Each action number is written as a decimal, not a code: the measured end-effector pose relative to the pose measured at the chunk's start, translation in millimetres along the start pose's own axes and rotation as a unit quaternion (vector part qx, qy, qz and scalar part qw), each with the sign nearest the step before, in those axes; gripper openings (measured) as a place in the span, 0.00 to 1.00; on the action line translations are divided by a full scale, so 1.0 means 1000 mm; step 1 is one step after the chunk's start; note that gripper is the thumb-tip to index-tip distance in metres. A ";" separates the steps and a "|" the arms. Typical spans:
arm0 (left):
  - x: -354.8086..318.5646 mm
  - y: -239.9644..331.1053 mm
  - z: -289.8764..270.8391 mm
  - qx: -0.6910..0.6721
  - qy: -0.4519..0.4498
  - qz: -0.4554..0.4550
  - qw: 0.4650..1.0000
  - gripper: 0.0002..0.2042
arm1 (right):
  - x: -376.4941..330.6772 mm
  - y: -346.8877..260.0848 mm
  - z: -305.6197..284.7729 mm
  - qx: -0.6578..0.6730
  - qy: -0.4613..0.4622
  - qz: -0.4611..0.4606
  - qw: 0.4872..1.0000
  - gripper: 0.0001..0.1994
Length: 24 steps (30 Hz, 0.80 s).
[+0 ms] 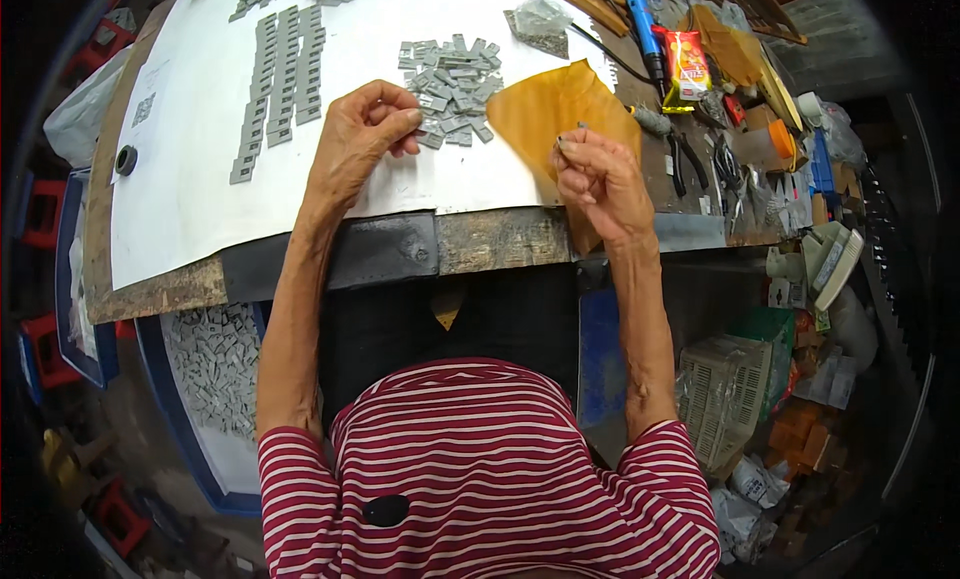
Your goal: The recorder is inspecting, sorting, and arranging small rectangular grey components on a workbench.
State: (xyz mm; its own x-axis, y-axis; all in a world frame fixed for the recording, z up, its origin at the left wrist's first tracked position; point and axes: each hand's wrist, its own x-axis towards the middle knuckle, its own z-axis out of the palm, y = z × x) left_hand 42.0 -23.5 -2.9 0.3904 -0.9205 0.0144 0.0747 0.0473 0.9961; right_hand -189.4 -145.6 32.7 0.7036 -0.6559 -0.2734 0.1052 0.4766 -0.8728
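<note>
A loose heap of small grey pieces [455,94], flat, oblong and matt, lies jumbled on a smooth white sheet [190,194] that covers much of the rough-edged wooden table [505,239]. The left hand [362,129] is at the near left side of the heap, its thumb and index finger curled narrowly toward each other; whether anything sits between them cannot be told. Right of the heap and nearer the body, the right hand [608,184] is pinched on a small dark bit [561,139], too tiny to identify. Behind that hand, just right of the heap, spreads a wavy-edged amber sheet [535,109], slightly glossy and streaked. Left of the heap, three long rows of grey pieces [285,79] run with their parts overlapping in steps like shingles. Well to the left of the heap sits a thick black ring [125,160]. Beyond the heap to the right rests a crinkled clear bag [541,27]; farther right are a smooth blue tool handle [644,24], a shiny red-and-yellow packet [687,67] and, nearer the body, dark-handled pliers [688,164].
</note>
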 end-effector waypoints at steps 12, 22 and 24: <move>-0.024 0.000 0.016 -0.051 -0.030 -0.026 0.998 0.07 | 0.003 0.041 0.047 -0.013 -0.029 -0.004 1.000 0.04; -0.027 -0.005 0.017 -0.075 -0.040 -0.045 0.995 0.08 | 0.013 0.057 0.056 -0.073 -0.005 -0.033 0.997 0.05; -0.027 -0.004 0.017 -0.069 -0.040 -0.050 0.996 0.08 | 0.014 0.058 0.056 -0.060 -0.006 -0.031 0.998 0.05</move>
State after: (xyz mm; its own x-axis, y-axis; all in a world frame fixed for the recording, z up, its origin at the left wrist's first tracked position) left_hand 15.8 -4.9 -6.0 0.3010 -0.9509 -0.0724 0.2372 0.0011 0.9715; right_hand -134.3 -94.9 1.2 0.7074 -0.6738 -0.2137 0.0639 0.3620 -0.9300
